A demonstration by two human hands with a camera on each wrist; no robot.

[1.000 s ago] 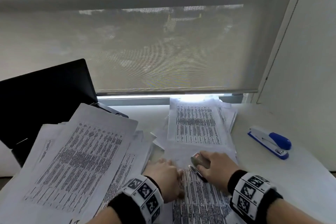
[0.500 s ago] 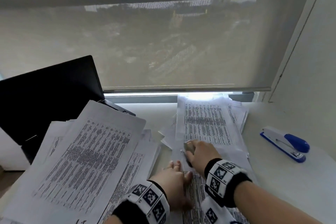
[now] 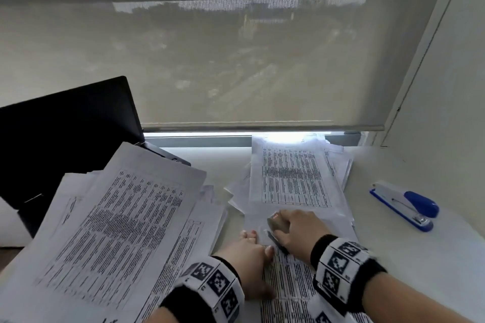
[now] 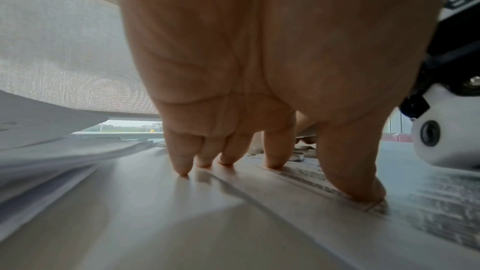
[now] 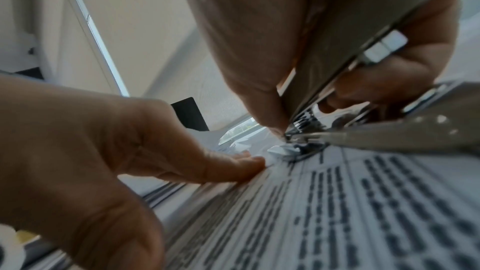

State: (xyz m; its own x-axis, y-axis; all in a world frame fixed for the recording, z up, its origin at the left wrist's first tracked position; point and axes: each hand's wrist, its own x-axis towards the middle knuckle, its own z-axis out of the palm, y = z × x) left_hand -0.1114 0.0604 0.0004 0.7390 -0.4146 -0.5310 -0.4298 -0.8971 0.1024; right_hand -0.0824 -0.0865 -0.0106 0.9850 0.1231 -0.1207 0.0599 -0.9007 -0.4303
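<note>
Head: right hand [image 3: 299, 231] clamps small stapler [image 3: 275, 223], left of blue stapler [image 3: 405, 204]; left hand [image 3: 246, 257] flat on printed sheets [image 3: 291, 278], further left.
Left wrist: fingers [image 4: 182, 161] straight, pressing paper.
Right wrist: small stapler [image 5: 376, 137] nose at sheet corner.
Paper light, floppy, slippery: pin near corner.

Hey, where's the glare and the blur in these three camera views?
Head view: glare from the bright gap under the blind whites out the top edge of the far paper stack. Left wrist view: the left hand fills the frame, printed sheet smeared. Right wrist view: the grey stapler in the right hand and the print nearby are soft.
</note>
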